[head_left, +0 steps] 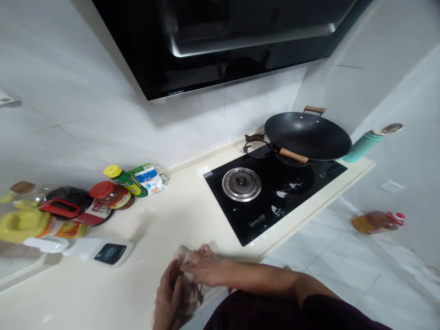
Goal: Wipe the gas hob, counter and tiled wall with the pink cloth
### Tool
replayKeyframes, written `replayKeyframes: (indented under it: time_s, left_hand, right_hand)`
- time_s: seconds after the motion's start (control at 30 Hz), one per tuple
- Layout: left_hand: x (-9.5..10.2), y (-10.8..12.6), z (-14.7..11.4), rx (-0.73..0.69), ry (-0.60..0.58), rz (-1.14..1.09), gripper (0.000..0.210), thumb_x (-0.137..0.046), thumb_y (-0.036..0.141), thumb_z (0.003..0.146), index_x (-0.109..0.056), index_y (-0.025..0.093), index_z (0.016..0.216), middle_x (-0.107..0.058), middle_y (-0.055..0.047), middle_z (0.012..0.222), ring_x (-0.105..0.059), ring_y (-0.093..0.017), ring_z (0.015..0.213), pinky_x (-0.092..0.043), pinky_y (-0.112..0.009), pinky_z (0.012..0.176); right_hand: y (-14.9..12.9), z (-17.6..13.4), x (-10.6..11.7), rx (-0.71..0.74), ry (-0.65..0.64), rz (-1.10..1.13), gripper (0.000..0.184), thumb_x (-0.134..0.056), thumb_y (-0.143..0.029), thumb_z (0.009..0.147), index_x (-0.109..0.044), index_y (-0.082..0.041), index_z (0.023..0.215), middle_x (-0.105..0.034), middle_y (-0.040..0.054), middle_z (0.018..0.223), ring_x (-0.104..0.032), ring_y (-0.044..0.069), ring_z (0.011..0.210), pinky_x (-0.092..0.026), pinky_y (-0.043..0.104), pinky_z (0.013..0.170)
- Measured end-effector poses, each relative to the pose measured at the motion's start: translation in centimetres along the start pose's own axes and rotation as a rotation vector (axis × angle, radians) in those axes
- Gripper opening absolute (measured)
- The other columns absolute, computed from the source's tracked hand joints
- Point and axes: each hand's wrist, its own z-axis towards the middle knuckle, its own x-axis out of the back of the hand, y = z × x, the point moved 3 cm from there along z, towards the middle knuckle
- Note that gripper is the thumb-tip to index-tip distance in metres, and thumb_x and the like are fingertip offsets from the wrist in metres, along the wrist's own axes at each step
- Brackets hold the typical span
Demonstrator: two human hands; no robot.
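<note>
At the counter's front edge both my hands are on a pale, crumpled cloth (193, 300). My left hand (168, 293) is wrapped against the cloth's left side, fingers bent. From the right, my right hand (205, 266) reaches across and its curled fingers grip the upper part of the cloth; the fingertips are partly hidden in the folds. Dark patches show on the cloth where it hangs near the edge. Just right of my hands lies the black glass gas hob (245, 229), with wet spots on its surface.
A black wok (305, 137) sits on the far burner, beside a removed-looking pan support (257, 149). Leftward stand a white bottle (110, 252), a red-lidded jar (112, 195) and several other containers. A range hood (223, 68) hangs above. An oil bottle (376, 222) stands on the floor.
</note>
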Motion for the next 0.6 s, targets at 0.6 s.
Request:
replayKeyframes:
  time_s: [0.6]
  left_hand:
    - [-5.4, 1.7, 0.2, -0.223, 0.081, 0.595, 0.029, -0.063, 0.031, 0.089, -0.079, 0.031, 0.113, -0.061, -0.01, 0.152, -0.05, -0.036, 0.145, -0.044, -0.056, 0.115]
  right_hand:
    - [5.7, -4.9, 3.7, -0.676, 0.538, 1.208, 0.061, -0.078, -0.03, 0.074, -0.063, -0.022, 0.133, -0.065, 0.0034, 0.113, -0.065, 0.019, 0.093, -0.054, 0.033, 0.087]
